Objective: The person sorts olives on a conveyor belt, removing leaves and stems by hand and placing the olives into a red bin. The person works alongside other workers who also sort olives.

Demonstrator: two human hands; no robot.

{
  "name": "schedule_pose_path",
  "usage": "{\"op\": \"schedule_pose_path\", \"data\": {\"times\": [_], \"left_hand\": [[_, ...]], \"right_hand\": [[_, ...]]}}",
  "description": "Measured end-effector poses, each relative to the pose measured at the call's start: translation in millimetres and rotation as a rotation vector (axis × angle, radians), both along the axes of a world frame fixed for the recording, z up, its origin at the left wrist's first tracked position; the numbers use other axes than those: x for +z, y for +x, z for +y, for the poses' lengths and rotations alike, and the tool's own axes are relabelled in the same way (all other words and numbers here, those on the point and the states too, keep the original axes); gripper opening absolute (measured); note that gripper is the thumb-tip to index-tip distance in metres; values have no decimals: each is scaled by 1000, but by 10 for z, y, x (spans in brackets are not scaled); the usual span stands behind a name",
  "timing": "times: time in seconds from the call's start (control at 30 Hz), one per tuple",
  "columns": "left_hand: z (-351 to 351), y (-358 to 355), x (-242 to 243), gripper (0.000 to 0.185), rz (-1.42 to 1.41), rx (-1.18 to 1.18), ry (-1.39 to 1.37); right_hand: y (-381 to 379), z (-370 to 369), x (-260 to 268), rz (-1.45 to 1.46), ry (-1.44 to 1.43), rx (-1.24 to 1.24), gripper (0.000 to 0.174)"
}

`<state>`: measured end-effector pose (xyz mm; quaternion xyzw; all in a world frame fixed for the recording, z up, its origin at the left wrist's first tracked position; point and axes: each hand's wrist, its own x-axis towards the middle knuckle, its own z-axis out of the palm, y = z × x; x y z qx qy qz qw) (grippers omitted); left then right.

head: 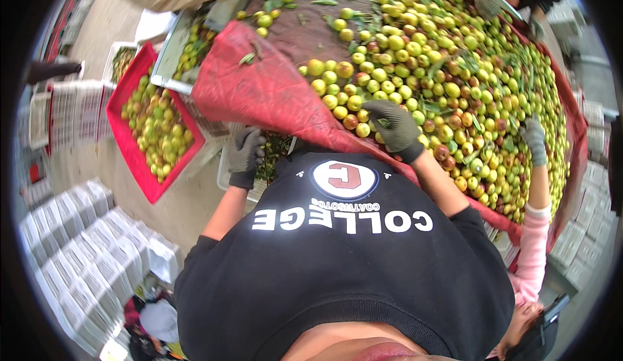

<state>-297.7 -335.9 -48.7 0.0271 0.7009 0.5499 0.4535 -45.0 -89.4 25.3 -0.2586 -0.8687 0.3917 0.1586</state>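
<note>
My left hand [247, 153], in a dark grey knit glove, is beside the red cloth's near edge, above a white basket [225, 173] with leaves and small bits in it. Its fingers are loosely bent and apart, with nothing seen in them. My right hand [395, 126], gloved alike, is over the near edge of a large heap of small round yellow-green fruits [452, 90], some blushed red. Its thumb and fingers curve around a gap, touching or just above the fruits; no fruit is plainly gripped. Between my hands lies a folded red cloth flap [272, 88] with a leaf on it.
Left stands a red-lined crate [114, 117] of fruits, beside a pale bin [168, 81] holding more. White crates [82, 263] are stacked lower left. A co-worker's gloved hand [534, 139] reaches into the heap at right; other workers' gloved hands [488, 2] are at the far edge.
</note>
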Motion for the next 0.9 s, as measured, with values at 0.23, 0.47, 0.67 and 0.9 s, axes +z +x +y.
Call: {"op": "schedule_pose_path", "data": {"times": [0.23, 0.47, 0.67, 0.9], "left_hand": [[2442, 1189, 422, 25, 1006, -1399, 581], [3237, 2117, 72, 41, 1382, -1788, 551], [3200, 1500, -206, 38, 1323, -1737, 358], [3071, 745, -134, 22, 913, -1427, 16]], "right_hand": [[1698, 543, -138, -357, 566, -919, 22], [2015, 884, -278, -705, 530, -933, 39], [1834, 891, -378, -826, 472, -807, 48], [1480, 929, -526, -912, 223, -765, 22]]}}
